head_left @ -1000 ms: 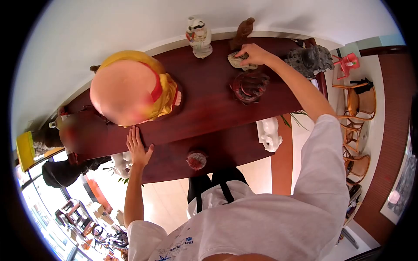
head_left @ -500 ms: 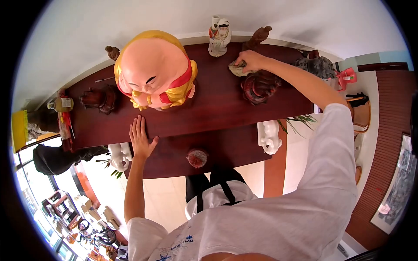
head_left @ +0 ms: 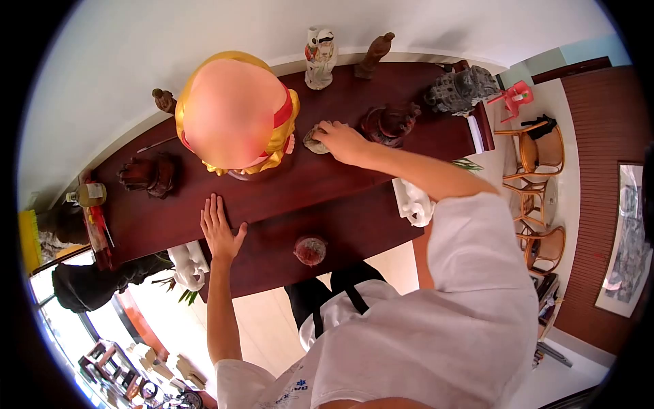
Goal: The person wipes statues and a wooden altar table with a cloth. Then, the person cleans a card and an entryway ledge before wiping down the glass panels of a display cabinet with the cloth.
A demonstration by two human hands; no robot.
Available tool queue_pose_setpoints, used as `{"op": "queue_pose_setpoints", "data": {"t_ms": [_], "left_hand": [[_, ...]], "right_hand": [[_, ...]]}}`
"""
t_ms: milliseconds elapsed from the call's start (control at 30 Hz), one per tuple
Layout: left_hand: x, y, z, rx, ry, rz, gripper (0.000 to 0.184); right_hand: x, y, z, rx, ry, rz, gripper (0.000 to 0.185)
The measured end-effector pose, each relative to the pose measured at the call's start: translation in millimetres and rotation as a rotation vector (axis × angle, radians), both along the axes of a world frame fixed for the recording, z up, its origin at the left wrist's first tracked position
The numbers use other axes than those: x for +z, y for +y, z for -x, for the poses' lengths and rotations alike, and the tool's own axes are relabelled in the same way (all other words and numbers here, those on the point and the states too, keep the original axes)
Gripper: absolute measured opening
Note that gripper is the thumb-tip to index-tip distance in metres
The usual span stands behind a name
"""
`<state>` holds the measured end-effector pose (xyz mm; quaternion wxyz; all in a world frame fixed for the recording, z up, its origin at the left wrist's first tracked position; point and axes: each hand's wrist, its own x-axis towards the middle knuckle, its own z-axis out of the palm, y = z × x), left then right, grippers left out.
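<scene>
My right hand (head_left: 339, 142) presses a crumpled greyish cloth (head_left: 315, 141) onto the dark red wooden altar table (head_left: 306, 184), its fingers bent over it. Just left of the cloth sits a large statue (head_left: 231, 109) in gold and red robes. A carved dark wooden piece (head_left: 390, 125) stands to the right, close to my right wrist. My left hand (head_left: 221, 232) lies spread on the table's front edge, in front of the statue, holding nothing.
Along the wall stand a white porcelain figurine (head_left: 320, 61) and brown figurines (head_left: 375, 56). A grey rock-like carving (head_left: 460, 91) is at the right end, a bottle (head_left: 90, 195) at the left. On the lower table sit a round reddish pot (head_left: 310, 251) and white ornaments (head_left: 413, 203).
My right hand has slid the cloth left and toward me, from behind the carved wooden piece to beside the large statue. My left hand stays on the table edge. The camera view has turned slightly.
</scene>
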<state>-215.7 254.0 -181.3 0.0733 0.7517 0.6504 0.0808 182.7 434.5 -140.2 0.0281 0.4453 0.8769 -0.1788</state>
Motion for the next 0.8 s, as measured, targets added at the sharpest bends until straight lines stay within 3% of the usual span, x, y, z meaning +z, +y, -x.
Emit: {"op": "queue_pose_setpoints", "data": {"t_ms": [33, 133, 200, 267, 367, 467, 600, 800], "left_hand": [[-1.3, -0.3, 1.1, -0.006, -0.009, -0.011, 0.098], [-4.4, 0.6, 5.7, -0.027, -0.006, -0.035, 0.097], [-2.8, 0.8, 4.8, -0.026, -0.016, -0.041, 0.095], [-3.2, -1.9, 5.0, -0.030, -0.025, -0.047, 0.095], [-1.3, 2.2, 5.0, -0.032, -0.030, -0.044, 0.095], [-0.5, -1.6, 5.8, -0.025, -0.025, -0.035, 0.095], [-2.1, 1.1, 5.7, -0.029, -0.017, -0.052, 0.095], [-2.1, 2.0, 5.0, -0.029, -0.014, -0.058, 0.095]], "right_hand": [[2.0, -5.2, 0.3, -0.017, 0.079, -0.063, 0.054], [29.9, 12.6, -17.0, -0.496, 0.558, -0.381, 0.053], [71.1, 52.6, -28.7, -1.160, 1.063, -0.276, 0.057], [43.3, 107.4, -63.9, -1.369, 1.110, -0.399, 0.079], [39.5, 136.8, -57.0, -1.494, 0.796, -0.167, 0.091], [28.2, 149.9, -59.0, -1.468, 0.749, -0.166, 0.087], [0.9, 170.8, -80.8, -1.331, 0.573, -0.371, 0.060], [-13.7, 185.4, -96.6, -1.319, 0.608, -0.361, 0.060]]}}
